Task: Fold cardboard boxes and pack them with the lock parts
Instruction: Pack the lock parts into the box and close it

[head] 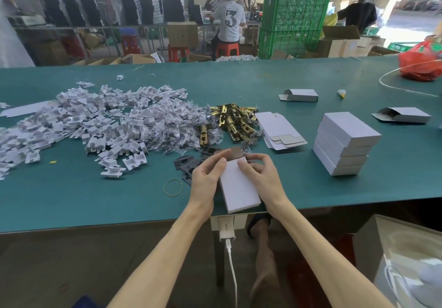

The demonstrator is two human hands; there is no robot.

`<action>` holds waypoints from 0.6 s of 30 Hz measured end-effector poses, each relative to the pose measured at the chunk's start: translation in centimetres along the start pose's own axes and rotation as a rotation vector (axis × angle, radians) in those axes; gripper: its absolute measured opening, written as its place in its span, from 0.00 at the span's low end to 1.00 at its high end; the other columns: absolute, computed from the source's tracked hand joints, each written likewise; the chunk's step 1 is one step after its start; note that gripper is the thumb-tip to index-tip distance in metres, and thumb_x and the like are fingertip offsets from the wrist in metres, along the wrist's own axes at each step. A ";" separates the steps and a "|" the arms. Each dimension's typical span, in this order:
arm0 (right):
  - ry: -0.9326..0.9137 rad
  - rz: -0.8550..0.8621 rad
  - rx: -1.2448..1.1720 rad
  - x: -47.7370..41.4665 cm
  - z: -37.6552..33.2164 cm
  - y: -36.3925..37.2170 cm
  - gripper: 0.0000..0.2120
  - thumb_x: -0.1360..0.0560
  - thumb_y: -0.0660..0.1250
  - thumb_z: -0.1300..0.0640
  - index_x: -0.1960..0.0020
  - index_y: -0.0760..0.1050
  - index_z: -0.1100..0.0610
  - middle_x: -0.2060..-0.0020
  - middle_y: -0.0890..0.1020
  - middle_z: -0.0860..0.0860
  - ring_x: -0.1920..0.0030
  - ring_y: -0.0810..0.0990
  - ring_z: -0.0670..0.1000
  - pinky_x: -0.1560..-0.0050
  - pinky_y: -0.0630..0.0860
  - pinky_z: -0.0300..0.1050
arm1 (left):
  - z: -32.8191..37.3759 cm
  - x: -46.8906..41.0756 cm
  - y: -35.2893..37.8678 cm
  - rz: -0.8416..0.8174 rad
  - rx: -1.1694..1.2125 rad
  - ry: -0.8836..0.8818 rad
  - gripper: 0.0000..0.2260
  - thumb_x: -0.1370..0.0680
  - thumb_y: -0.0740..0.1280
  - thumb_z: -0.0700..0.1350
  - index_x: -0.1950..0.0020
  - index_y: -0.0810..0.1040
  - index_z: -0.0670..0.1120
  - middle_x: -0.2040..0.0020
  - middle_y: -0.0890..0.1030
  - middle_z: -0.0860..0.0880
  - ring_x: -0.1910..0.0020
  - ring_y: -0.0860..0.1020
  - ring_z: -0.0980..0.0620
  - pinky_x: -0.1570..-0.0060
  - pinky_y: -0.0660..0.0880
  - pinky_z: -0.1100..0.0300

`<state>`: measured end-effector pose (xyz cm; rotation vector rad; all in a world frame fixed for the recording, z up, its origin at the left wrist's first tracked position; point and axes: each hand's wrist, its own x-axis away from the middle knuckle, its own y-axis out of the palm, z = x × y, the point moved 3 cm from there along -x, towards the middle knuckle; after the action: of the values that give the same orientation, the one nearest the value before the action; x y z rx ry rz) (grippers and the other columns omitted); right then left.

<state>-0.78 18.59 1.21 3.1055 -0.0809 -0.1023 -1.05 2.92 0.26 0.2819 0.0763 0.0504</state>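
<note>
Head view shows me both hands on one white box (239, 188), which lies at the near edge of the green table (95, 202). My left hand (207, 178) grips its left side, thumb laid flat on the top face and fingers curled round the far corner. My right hand (259, 175) holds the right side, thumb on top and fingers bent over the far end, where a brown flap (235, 152) stands open between the two sets of fingertips.

Dark plates (189, 166) lie just left of the left hand, with a yellow rubber band (172, 187) a little further left. Brass latches (235, 121) sit heaped beyond both hands, flat box blanks (279, 128) beyond the right hand. A stack of closed boxes (344, 142) stands well to the right of the right hand. White plastic inserts (83, 118) spread far to the left.
</note>
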 end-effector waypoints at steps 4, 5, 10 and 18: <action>-0.048 -0.120 0.143 0.3 0.0 0.7 0.18 0.23 0.72 0.45 0.38 0.72 0.48 0.49 0.85 0.49 0.54 0.85 0.45 0.59 0.80 0.38 | 0.0 -0.3 -0.6 0.153 0.112 -0.043 0.20 0.16 0.66 0.43 0.24 0.71 0.50 0.38 0.83 0.49 0.46 0.83 0.50 0.48 0.82 0.53; -0.068 -0.159 0.182 0.4 0.0 0.9 0.20 0.24 0.71 0.43 0.36 0.72 0.47 0.48 0.85 0.48 0.53 0.85 0.45 0.56 0.80 0.38 | 0.0 -0.3 -0.7 0.185 0.134 -0.046 0.18 0.15 0.65 0.43 0.25 0.72 0.50 0.39 0.82 0.48 0.47 0.83 0.49 0.49 0.82 0.53; -0.072 -0.177 0.068 0.5 -0.2 0.6 0.16 0.21 0.71 0.52 0.34 0.78 0.49 0.53 0.87 0.51 0.57 0.84 0.45 0.60 0.78 0.36 | 0.1 -0.1 -0.5 0.192 0.156 -0.037 0.06 0.15 0.65 0.41 0.41 0.81 0.45 0.43 0.85 0.42 0.47 0.79 0.42 0.43 0.77 0.40; 0.017 -0.119 -0.119 0.6 -0.6 -0.3 0.13 0.22 0.72 0.54 0.38 0.83 0.51 0.50 0.87 0.53 0.56 0.84 0.48 0.58 0.79 0.38 | 0.1 -0.2 0.0 0.091 0.065 0.000 0.09 0.20 0.73 0.48 0.54 0.77 0.44 0.59 0.83 0.46 0.58 0.78 0.47 0.50 0.73 0.45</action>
<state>-0.09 18.87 1.79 2.9902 0.1068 -0.0799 -1.27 2.88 0.33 0.3503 0.0654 0.1384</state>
